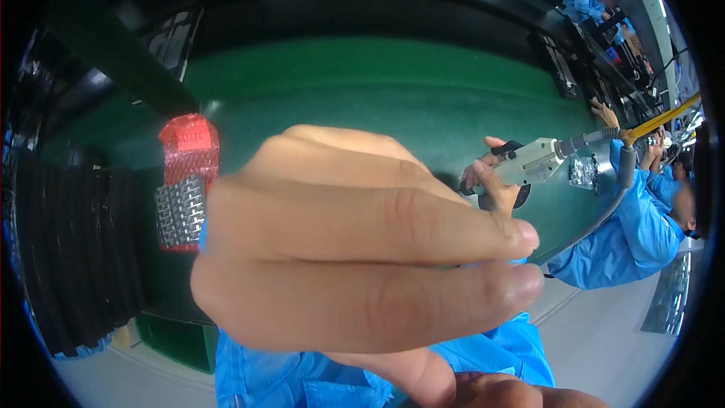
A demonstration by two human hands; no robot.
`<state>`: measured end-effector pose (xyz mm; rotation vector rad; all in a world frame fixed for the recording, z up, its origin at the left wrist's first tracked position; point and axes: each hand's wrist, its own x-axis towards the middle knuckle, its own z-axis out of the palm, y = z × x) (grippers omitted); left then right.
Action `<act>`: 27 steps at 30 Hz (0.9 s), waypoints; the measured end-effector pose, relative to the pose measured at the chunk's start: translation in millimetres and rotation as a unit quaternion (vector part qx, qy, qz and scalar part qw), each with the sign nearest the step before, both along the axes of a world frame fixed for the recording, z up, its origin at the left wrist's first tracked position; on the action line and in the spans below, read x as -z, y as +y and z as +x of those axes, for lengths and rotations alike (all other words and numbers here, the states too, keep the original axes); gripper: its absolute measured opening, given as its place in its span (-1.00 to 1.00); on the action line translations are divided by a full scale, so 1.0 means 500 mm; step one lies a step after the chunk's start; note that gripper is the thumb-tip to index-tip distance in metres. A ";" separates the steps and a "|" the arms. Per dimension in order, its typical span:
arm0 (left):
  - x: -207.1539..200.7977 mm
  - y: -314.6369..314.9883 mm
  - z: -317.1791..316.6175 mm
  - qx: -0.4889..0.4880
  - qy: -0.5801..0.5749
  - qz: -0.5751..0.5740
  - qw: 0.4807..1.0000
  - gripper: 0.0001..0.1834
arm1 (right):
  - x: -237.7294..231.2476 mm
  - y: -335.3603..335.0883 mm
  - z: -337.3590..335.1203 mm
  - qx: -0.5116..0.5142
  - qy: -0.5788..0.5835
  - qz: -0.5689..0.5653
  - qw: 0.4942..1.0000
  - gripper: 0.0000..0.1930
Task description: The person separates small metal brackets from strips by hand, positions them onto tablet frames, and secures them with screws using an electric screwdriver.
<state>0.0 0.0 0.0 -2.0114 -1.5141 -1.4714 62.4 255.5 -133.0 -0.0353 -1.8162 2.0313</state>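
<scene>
Closest to the camera, the person's bare left hand [340, 249] is filling the middle of the view, blurred, its back turned up and its straight, close-set fingers pointing right. Its palm is facing away, so I cannot tell whether it is gripping anything. Its thumb is meeting a shadowed patch of skin [521, 394], too cut off at the lower edge to identify. Wrinkled blue cloth clothing [302, 374] is showing beneath, partly covered.

Beyond the fingertips, the right hand [492, 183] is gripping a pale grey, gun-shaped tool with black parts [532, 162] above a smooth green tabletop [362, 102]; the left fingers are hiding the right forearm. A grey ribbed hose [593, 140] is running from the tool.

At left, a red bubble-wrap pouch [192, 159] is lying against rows of small silvery parts [180, 215], while a ridged black stack [75, 257] is fading into the dark rim. Right of the tool, a clear plastic bag [583, 172] is holding indistinct pieces. Farther right, a blue-clad co-worker [627, 245] is sitting partly in view.
</scene>
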 end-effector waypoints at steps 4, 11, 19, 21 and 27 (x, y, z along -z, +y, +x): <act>0.027 -0.039 0.023 0.003 -0.047 0.064 0.997 -0.53 | 0.047 -0.018 0.059 0.021 -0.028 -0.006 0.999 -0.56; 0.040 0.026 -0.005 -0.011 -0.020 0.112 0.993 -0.51 | 0.058 0.047 0.023 0.041 -0.008 0.012 0.999 -0.56; 0.031 0.024 0.004 -0.024 -0.043 0.148 0.988 -0.40 | 0.049 0.038 0.028 0.038 -0.024 0.007 0.999 -0.57; 0.034 0.025 -0.001 0.005 -0.039 0.072 0.997 -0.34 | 0.047 0.038 0.023 0.025 -0.007 0.012 1.000 -0.57; 0.045 0.040 -0.003 -0.037 -0.070 0.157 0.984 -0.42 | 0.049 0.027 0.018 0.059 -0.052 -0.030 0.996 -0.57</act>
